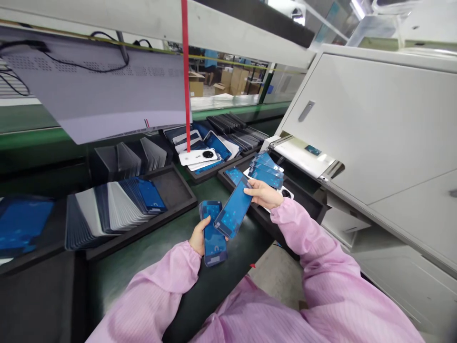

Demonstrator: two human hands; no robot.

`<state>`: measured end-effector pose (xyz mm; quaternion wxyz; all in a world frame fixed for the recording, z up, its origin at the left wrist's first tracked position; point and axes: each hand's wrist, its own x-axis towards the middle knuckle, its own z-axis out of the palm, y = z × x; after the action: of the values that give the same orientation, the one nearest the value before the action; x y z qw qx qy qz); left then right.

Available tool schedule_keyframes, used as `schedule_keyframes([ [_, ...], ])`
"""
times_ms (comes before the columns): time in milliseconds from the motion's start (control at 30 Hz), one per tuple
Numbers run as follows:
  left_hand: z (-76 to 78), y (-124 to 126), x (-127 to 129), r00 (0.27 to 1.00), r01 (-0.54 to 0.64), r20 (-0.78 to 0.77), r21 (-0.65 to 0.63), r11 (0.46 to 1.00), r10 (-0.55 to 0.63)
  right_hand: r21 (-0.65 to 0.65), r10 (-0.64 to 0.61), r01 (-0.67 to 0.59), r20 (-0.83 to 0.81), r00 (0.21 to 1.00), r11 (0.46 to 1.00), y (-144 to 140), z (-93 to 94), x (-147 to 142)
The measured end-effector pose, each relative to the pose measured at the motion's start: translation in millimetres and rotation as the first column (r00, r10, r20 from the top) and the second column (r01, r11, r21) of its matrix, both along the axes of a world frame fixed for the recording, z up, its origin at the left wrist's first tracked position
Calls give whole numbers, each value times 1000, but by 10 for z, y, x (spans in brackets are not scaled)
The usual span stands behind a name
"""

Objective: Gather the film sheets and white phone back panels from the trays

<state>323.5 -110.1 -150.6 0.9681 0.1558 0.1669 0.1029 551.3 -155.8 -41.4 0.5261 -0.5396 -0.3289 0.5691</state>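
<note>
A: Item one?

B: A single blue-filmed panel (233, 208), pinched at its upper end by the right hand (262, 194), tilted, its lower end overlapping a stack of blue-filmed panels (213, 232). That stack stood in the left hand (197, 237), fingers wrapped round its left edge, above the green bench (150, 257).

A: Step in hand, by his reckoning?

B: He judged it the moving of one panel between the held stack and the tray on the right; which way could not be told. The next move called for a steady pinch on the edges and a clear path past the tray's rim.

A: And around it?

B: Just beyond the right hand, a black tray (228, 182) with a fanned row of blue panels (266, 170) and a white piece (286, 192) touching it. Left of the stack, a long black tray (171, 188) holding leaning grey and blue panels (117, 207). Farther back, a tray of mixed covers with a white back cover (198, 156) on top.

A: Obstructions?

B: A white machine cabinet (374, 133) stood close on the right, its ledge (303, 159) just beside the fanned row. A red vertical strip (185, 71) hung over the middle, and a grey slanted board (100, 90) overhung the rear trays.
</note>
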Motion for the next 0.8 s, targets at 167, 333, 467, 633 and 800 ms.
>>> schedule_keyframes([
  [167, 20, -14, 8, 999, -14, 43, 15, 1000, 13, 10, -55, 55, -38, 998, 998, 55, -67, -67],
  [333, 35, -13, 30, 980, -162, 127, 62, 985, 153, 65, -211, 219, -113, 971, 974, -122, -211, -79],
  [467, -6, 17, 30, 976, -196, 110, 63, 978, 189, 2, -188, 191, -167, 968, 982, -344, -413, -256],
  [633, 6, 7, 13, 991, -123, 60, 55, 991, 119, -18, -123, 122, -241, 963, 992, -287, -419, -389],
  [800, -17, -6, 17, 990, -135, 45, 88, 987, 132, -3, -220, 231, -319, 922, 973, -147, -442, -349],
])
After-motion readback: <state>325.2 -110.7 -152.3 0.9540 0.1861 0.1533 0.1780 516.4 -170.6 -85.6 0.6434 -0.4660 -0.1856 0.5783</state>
